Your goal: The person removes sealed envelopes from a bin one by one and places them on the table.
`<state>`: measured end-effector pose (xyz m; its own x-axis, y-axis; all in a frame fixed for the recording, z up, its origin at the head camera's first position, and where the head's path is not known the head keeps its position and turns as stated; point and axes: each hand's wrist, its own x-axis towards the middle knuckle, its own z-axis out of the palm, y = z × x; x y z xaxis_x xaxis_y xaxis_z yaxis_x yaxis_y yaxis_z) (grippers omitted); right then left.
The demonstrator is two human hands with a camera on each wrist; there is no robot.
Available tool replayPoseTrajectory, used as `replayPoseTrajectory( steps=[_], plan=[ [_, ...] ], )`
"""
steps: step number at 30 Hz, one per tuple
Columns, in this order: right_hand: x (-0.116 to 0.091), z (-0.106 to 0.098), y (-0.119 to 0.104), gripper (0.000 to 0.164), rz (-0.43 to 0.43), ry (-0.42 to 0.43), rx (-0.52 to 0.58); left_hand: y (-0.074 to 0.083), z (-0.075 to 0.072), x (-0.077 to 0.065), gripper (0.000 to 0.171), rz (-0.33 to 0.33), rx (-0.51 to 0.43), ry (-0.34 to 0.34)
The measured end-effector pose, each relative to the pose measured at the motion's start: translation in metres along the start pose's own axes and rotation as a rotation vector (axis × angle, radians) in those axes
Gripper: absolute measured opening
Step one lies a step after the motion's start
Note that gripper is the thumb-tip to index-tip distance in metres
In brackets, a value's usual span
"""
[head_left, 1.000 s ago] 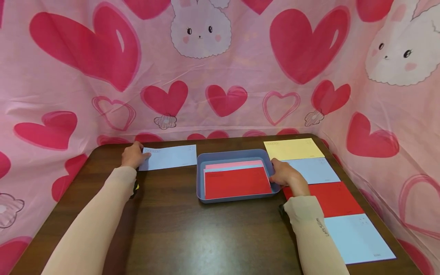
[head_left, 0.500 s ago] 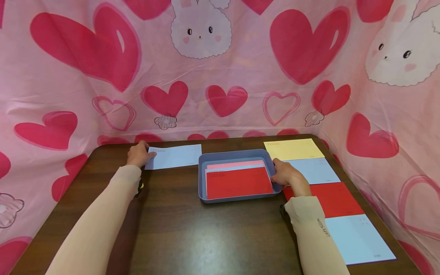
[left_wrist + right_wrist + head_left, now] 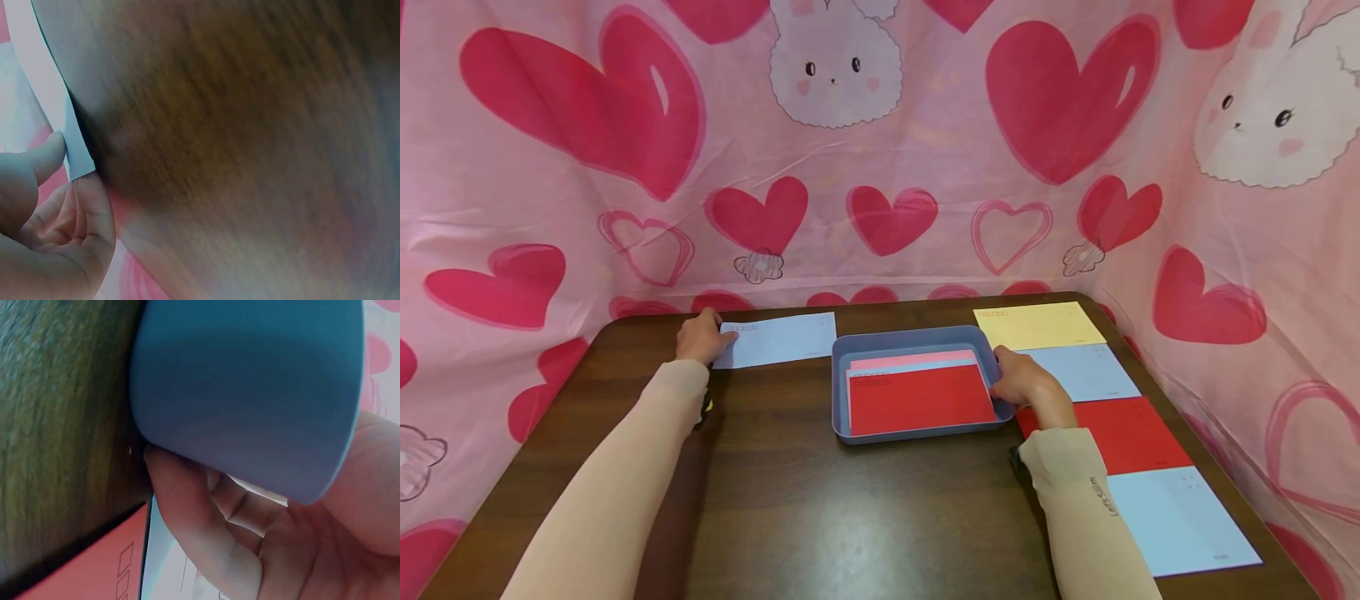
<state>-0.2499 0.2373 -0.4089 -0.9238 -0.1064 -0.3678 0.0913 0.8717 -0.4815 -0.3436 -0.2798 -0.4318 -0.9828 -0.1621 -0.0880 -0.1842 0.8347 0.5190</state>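
At the back left of the table, my left hand [image 3: 703, 339] pinches the left end of a pale blue envelope [image 3: 782, 339]. The left wrist view shows the thumb on one face of this envelope [image 3: 76, 147] and the fingers behind it. A grey-blue tray [image 3: 837, 392] stands right of the envelope, and my right hand [image 3: 1026, 381] grips its right side. Seen from the right wrist, the thumb is over the rim of the tray [image 3: 250, 406] and the fingers curl along the outside wall. Inside lie a red envelope [image 3: 921, 402], a pink one [image 3: 913, 360] and pale blue edges between.
Along the right edge runs a column of envelopes: a yellow one [image 3: 1040, 325], a pale blue one [image 3: 1086, 372], a red one [image 3: 1135, 433] and another pale blue one [image 3: 1183, 521]. Pink patterned cloth [image 3: 865, 150] rises behind the brown table [image 3: 820, 517] and at both sides.
My left hand has moved a little to the right with the pale blue envelope, mostly in the first half second. The right hand keeps its hold, and the tray has shifted very slightly right.
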Motion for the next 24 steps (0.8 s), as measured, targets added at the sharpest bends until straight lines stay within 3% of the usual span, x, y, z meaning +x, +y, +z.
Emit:
replayPoseTrajectory(
  steps=[24],
  plan=[
    [0.001,0.000,0.001,0.074,-0.004,-0.003,-0.010,0.001,0.008,0.011,0.043,0.012,0.045,0.045]
  ],
)
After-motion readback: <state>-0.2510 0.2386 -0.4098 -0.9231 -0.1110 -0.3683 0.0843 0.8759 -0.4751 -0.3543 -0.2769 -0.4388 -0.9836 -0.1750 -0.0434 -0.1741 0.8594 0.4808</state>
